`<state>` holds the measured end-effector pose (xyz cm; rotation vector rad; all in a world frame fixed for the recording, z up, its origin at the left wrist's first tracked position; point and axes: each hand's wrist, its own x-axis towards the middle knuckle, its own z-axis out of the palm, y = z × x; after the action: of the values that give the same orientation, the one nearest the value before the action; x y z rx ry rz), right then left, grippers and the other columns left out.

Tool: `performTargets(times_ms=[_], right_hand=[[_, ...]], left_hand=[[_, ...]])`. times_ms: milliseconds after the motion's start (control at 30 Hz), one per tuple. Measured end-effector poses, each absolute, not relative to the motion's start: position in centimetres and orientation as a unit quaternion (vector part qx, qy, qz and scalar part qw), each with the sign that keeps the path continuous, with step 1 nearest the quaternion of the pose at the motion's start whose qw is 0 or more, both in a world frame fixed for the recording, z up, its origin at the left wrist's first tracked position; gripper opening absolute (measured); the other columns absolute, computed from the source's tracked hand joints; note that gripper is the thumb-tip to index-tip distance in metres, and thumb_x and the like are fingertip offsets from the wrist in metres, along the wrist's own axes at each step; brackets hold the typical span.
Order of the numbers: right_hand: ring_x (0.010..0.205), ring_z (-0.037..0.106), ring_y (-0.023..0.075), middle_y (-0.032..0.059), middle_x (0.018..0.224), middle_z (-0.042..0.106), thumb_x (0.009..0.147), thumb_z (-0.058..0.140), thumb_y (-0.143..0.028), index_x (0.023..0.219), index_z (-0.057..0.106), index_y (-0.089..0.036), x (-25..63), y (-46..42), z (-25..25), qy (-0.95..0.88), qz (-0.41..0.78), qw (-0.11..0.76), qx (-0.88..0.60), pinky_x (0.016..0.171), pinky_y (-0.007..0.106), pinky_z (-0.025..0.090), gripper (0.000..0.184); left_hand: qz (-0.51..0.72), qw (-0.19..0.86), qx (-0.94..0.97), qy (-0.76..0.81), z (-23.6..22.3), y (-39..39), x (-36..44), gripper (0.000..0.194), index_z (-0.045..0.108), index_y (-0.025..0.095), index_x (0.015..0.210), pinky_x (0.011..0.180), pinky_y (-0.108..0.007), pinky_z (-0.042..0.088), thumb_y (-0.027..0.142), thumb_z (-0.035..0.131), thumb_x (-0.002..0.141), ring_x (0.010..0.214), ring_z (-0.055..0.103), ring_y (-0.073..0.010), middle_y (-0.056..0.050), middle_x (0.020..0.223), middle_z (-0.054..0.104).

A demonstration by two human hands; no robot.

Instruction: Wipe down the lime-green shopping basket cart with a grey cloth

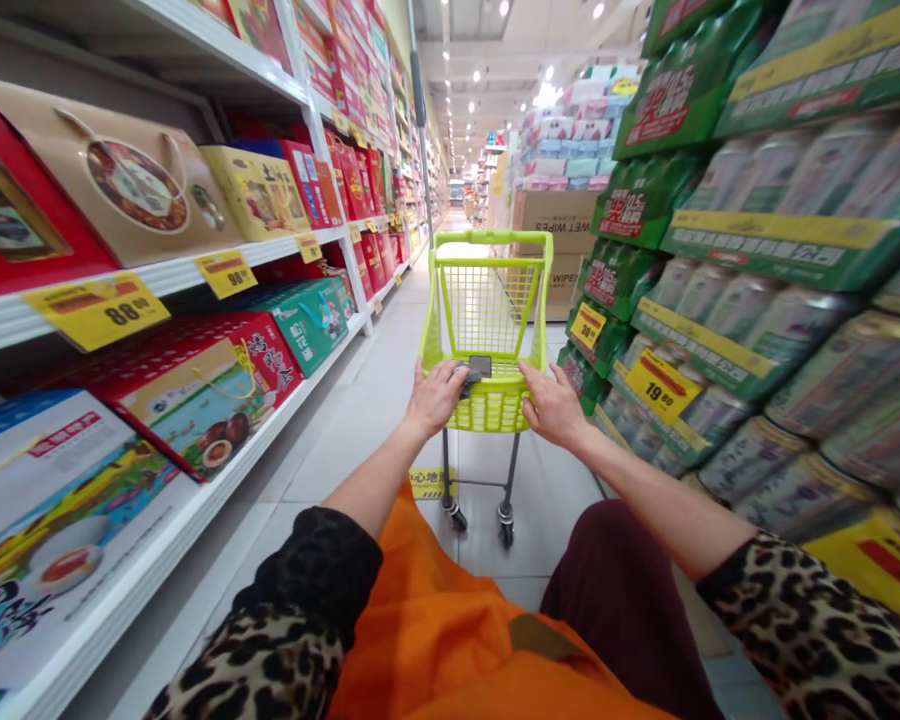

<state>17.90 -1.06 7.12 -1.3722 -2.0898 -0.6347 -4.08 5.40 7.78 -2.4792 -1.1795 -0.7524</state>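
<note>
A small lime-green shopping cart [487, 410] stands upright on the floor right before me. My left hand [436, 398] is closed on the left side of its near rim. A crumpled grey cloth [466, 382] shows at that hand's thumb, pressed against the rim. Beside it, at the middle of the rim, is a small dark rectangular piece [481, 366]; I cannot tell what it is. My right hand [556, 405] grips the right side of the rim, its fingers partly bent over the edge. Through the cart's grid nothing can be made out in the basket.
White shelves [270, 395] with gift boxes [146, 170] and yellow price tags line my left. Stacked beer can packs [765, 240] rise close on my right. Wet-wipe cartons [555, 230] stand ahead on the right. A tiled aisle floor [397, 340] runs forward between them.
</note>
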Motion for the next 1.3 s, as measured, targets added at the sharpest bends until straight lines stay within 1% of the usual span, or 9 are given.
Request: performTargets(times_ms=[100, 233, 367, 500, 633, 867, 967, 1100, 1300], right_hand=[[0.116, 0.046, 0.0227, 0.0161, 0.127, 0.050, 0.076, 0.042, -0.017, 0.128, 0.039, -0.004, 17.6, -1.2, 6.9, -0.780, -0.243, 0.258, -0.516, 0.105, 0.044, 0.021, 0.054], [0.120, 0.042, 0.0276, 0.0157, 0.129, 0.048, 0.075, 0.045, -0.020, 0.124, 0.047, -0.006, 17.2, -1.3, 6.5, -0.781, -0.258, 0.214, -0.526, 0.104, 0.048, 0.018, 0.050], [0.123, 0.038, 0.0278, 0.0162, 0.132, 0.045, 0.076, 0.044, -0.019, 0.125, 0.046, -0.005, 17.3, -1.3, 6.4, -0.781, -0.265, 0.197, -0.530, 0.105, 0.051, 0.014, 0.051], [0.123, 0.037, 0.0275, 0.0158, 0.132, 0.044, 0.077, 0.043, -0.018, 0.126, 0.045, -0.005, 17.4, -1.3, 6.5, -0.783, -0.261, 0.187, -0.533, 0.105, 0.052, 0.015, 0.051], [0.124, 0.036, 0.0281, 0.0165, 0.133, 0.043, 0.076, 0.044, -0.019, 0.126, 0.045, -0.004, 17.1, -1.3, 6.4, -0.778, -0.263, 0.197, -0.535, 0.105, 0.051, 0.015, 0.051], [0.124, 0.037, 0.0274, 0.0163, 0.133, 0.043, 0.077, 0.042, -0.019, 0.126, 0.045, -0.004, 17.4, -1.3, 5.9, -0.772, -0.277, 0.218, -0.529, 0.105, 0.050, 0.015, 0.051], [0.125, 0.036, 0.0269, 0.0160, 0.134, 0.043, 0.078, 0.042, -0.020, 0.126, 0.045, -0.004, 17.8, -1.4, 5.8, -0.775, -0.274, 0.219, -0.525, 0.105, 0.051, 0.013, 0.050], [0.125, 0.036, 0.0267, 0.0156, 0.134, 0.042, 0.078, 0.041, -0.020, 0.125, 0.045, -0.005, 17.9, -1.4, 5.9, -0.776, -0.260, 0.220, -0.532, 0.105, 0.051, 0.011, 0.049], [0.120, 0.040, 0.0271, 0.0163, 0.130, 0.047, 0.079, 0.040, -0.020, 0.128, 0.042, -0.004, 17.4, -1.0, 6.2, -0.763, -0.240, 0.242, -0.549, 0.103, 0.046, 0.015, 0.052]], left_hand=[[-0.256, 0.143, -0.849, -0.439, 8.0, 5.9, -5.7, 0.031, 0.050, 0.027, 0.114, 0.105, -0.057, 0.015, 0.020, 0.037, 0.087, 0.117, 0.045, -0.0215, -0.006, 0.124, 0.054], [-0.261, 0.158, -0.858, -0.413, 7.6, 5.2, -2.9, 0.032, 0.050, 0.025, 0.115, 0.106, -0.053, 0.018, 0.020, 0.037, 0.087, 0.119, 0.043, -0.0218, -0.007, 0.125, 0.053], [-0.270, 0.171, -0.871, -0.373, 7.2, 4.7, -0.4, 0.032, 0.050, 0.025, 0.117, 0.107, -0.053, 0.015, 0.024, 0.036, 0.088, 0.119, 0.043, -0.0215, -0.007, 0.126, 0.053], [-0.266, 0.172, -0.868, -0.383, 7.4, 5.2, -2.3, 0.033, 0.050, 0.027, 0.118, 0.106, -0.056, 0.012, 0.023, 0.036, 0.088, 0.117, 0.046, -0.0216, -0.007, 0.125, 0.054], [-0.278, 0.175, -0.850, -0.412, 7.1, 5.1, -2.8, 0.035, 0.049, 0.026, 0.119, 0.106, -0.057, 0.011, 0.022, 0.035, 0.088, 0.122, 0.041, -0.0228, -0.007, 0.129, 0.051], [-0.276, 0.174, -0.871, -0.368, 5.8, 3.8, 0.1, 0.042, 0.041, 0.027, 0.129, 0.106, -0.057, 0.011, 0.022, 0.032, 0.089, 0.131, 0.030, -0.0221, -0.006, 0.139, 0.040], [-0.276, 0.177, -0.863, -0.384, 6.0, 4.7, -2.5, 0.042, 0.041, 0.030, 0.129, 0.105, -0.059, 0.009, 0.021, 0.032, 0.089, 0.130, 0.032, -0.0221, -0.006, 0.138, 0.041], [-0.285, 0.178, -0.827, -0.451, 6.6, 6.1, -5.9, 0.040, 0.046, 0.029, 0.124, 0.103, -0.062, 0.009, 0.020, 0.035, 0.087, 0.126, 0.037, -0.0254, -0.008, 0.135, 0.044], [-0.263, 0.162, -0.858, -0.411, 6.7, 4.9, -1.6, 0.038, 0.048, 0.028, 0.123, 0.104, -0.056, 0.020, 0.023, 0.039, 0.086, 0.127, 0.035, -0.0260, -0.005, 0.136, 0.044]])
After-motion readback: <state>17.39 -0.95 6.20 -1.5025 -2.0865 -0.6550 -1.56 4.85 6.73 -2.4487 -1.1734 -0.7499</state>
